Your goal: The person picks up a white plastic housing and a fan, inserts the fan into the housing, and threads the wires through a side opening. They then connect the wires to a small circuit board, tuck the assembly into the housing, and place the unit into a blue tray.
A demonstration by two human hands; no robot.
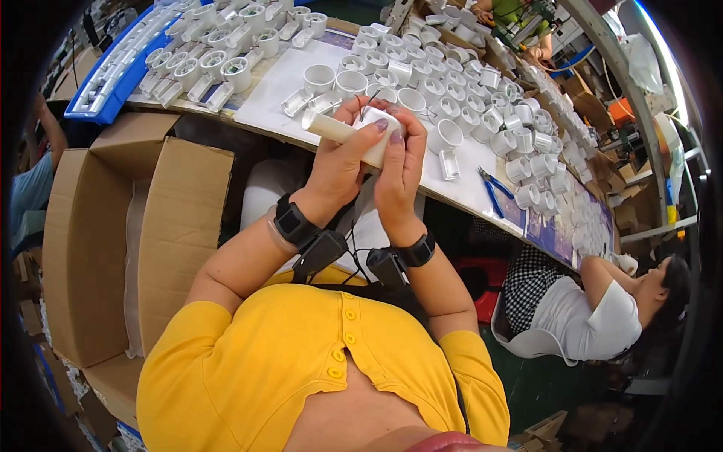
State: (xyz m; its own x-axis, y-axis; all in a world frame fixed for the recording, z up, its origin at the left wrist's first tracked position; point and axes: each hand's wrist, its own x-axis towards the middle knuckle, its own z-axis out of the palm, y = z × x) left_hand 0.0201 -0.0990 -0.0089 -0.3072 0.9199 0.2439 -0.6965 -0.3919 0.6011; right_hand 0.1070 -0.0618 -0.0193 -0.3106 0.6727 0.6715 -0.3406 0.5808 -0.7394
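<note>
Both my hands are closed around a white plastic housing (373, 115) above the table's near edge. Dark wires stick up from it. My left hand (339, 160) grips its left side, thumb pressed on top. A white tube (321, 124) juts out left from under that hand's fingers; whether it joins the housing is hidden. On the other side, my right hand (399, 162) wraps the housing with its thumb against the front. Just beyond stand round white plastic cups (319, 77), and small rectangular white cases (297, 102) lie beside them.
Many more white cups (520, 139) cover the table to the right. Blue-handled pliers (493, 191) lie near the front edge. A blue tray (113, 105) of white parts sits far left, above an open cardboard box (184, 233). One person (595, 316) sits at right; others work nearby.
</note>
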